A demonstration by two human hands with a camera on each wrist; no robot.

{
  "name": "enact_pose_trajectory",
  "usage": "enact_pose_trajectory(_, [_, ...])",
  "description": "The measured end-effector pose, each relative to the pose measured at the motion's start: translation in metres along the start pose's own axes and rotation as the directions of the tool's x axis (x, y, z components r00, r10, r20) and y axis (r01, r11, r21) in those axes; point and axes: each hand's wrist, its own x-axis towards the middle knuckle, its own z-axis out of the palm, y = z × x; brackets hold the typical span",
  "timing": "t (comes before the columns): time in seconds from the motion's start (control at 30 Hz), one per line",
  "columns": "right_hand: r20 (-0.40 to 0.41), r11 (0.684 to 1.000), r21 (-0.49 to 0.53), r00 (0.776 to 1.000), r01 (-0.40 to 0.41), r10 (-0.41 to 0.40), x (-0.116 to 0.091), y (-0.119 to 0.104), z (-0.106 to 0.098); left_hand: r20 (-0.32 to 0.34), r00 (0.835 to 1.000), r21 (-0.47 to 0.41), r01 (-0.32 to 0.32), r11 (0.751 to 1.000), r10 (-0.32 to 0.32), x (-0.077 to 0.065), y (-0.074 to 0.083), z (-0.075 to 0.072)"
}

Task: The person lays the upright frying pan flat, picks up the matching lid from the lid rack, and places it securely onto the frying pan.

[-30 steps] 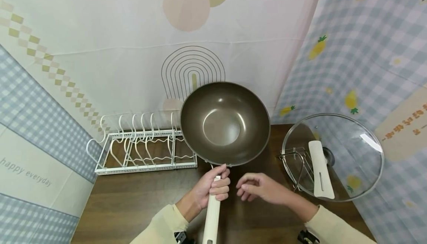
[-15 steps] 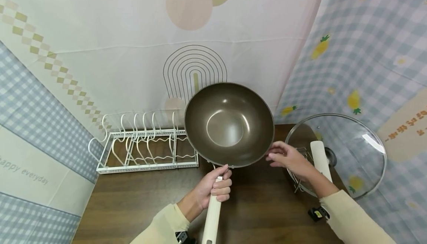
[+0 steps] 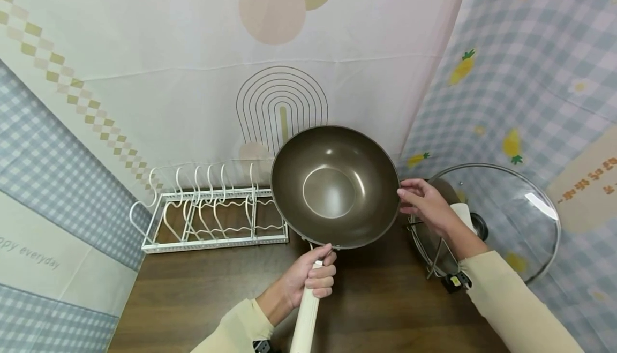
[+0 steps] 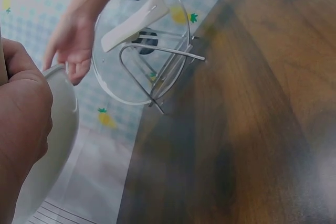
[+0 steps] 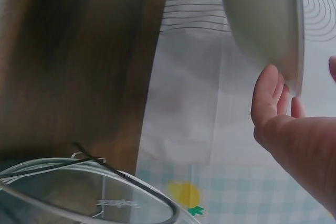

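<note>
Brown wood-grain counter (image 3: pixel 376 315) carries the white rack (image 3: pixel 217 243); patterned cloth (image 3: pixel 193 31) hangs behind it. Right of the rack, the wok (image 3: pixel 330 192), glossy brown inside, is held tilted: left hand (image 3: pixel 308 278) grips its cream handle (image 3: pixel 305 326), right hand (image 3: pixel 429 208) pinches its edge.

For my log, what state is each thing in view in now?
Wok: held above the table, tilted, bare inside.
Wok handle: gripped by the left hand.
Right hand: at the wok's edge, thumb and fingers either side.
Glass lid: propped up at a tilt.
Wire stand: on the table, supporting the glass lid.
White rack: standing on the table.
</note>
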Motion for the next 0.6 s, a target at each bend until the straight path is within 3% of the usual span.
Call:
enact_pose_trajectory(0.17, [-0.037,0.997,0.017,0.997,-0.071,0.071,0.015,-0.009,-0.003,0.005,1.000,-0.002,0.013,1.000,-0.013,0.000,-0.003,0.001])
enact_pose_trajectory(0.37, [-0.072,0.995,0.033,0.993,-0.093,0.095,0.026,-0.016,-0.007,0.006,1.000,-0.007,0.029,1.000,-0.028,0.001,-0.004,0.003])
enact_pose_trajectory(0.6, [-0.095,0.992,-0.026,0.988,-0.126,0.123,0.035,-0.016,-0.011,0.011,0.999,-0.009,0.041,0.999,-0.041,0.001,-0.006,0.002])
